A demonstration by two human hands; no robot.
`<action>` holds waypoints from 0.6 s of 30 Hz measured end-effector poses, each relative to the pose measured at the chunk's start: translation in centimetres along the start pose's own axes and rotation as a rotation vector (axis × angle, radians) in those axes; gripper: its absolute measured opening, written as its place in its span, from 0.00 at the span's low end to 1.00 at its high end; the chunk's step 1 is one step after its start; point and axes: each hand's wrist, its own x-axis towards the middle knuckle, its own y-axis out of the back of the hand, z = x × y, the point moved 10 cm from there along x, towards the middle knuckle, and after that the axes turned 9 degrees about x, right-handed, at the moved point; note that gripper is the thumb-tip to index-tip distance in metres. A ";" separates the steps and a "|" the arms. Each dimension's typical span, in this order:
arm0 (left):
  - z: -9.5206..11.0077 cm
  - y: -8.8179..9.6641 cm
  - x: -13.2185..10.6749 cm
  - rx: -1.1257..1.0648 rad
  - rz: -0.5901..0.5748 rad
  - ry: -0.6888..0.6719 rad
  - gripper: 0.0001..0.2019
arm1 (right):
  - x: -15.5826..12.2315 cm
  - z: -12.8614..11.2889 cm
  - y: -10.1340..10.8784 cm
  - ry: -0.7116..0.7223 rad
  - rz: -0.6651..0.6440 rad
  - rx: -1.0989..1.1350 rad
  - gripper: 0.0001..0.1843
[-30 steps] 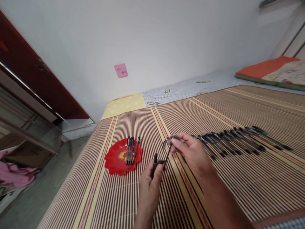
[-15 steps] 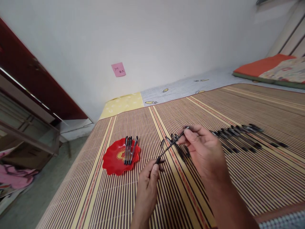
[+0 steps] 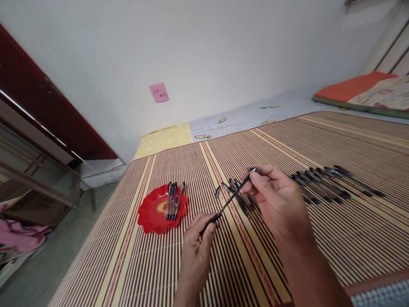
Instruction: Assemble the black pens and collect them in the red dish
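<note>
Pen point(image 3: 231, 197): we are pinching its ends in left hand point(image 3: 197, 242) and right hand point(image 3: 276, 198); a slackening grip is risking a drop.

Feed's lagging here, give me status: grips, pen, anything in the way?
Left grip pinches pen at lower end, right grip at upper end. Pen slanted between them. Loose pens behind right grip; red plate apart, left.

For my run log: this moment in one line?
left hand: grips pen, lower end | right hand: its top | red plate: pens | mat: pen row
</note>
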 end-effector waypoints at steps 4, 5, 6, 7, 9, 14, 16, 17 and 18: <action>-0.9 -0.3 -0.2 -0.015 -0.012 0.090 0.15 | -0.8 0.5 -2.3 -0.075 -0.193 -0.112 0.06; -0.9 -0.4 -0.3 -0.034 -0.020 0.106 0.16 | -1.1 1.1 -3.0 -0.119 -0.249 -0.125 0.06; -0.9 -0.6 -0.3 -0.057 -0.032 0.118 0.17 | -1.4 1.8 -3.7 -0.169 -0.306 -0.132 0.06; -0.8 -0.8 -0.4 -0.088 -0.044 0.130 0.17 | -1.7 2.6 -4.4 -0.218 -0.365 -0.136 0.06; -0.7 -1.1 -0.5 -0.182 -0.060 0.171 0.18 | -2.4 4.1 -5.6 -0.300 -0.481 -0.144 0.06; -1.7 -2.3 -1.5 -0.567 -0.107 0.374 0.16 | -3.5 6.2 -6.9 -0.414 -0.632 -0.085 0.07; -2.0 -3.1 -2.0 -0.739 -0.152 0.443 0.17 | -3.6 6.5 -6.9 -0.443 -0.646 -0.047 0.08; -2.0 -3.5 -2.2 -0.812 -0.177 0.467 0.18 | -3.7 6.6 -6.9 -0.455 -0.651 -0.027 0.09; -2.0 -3.9 -2.3 -0.867 -0.198 0.484 0.18 | -3.8 6.7 -6.8 -0.471 -0.653 -0.006 0.09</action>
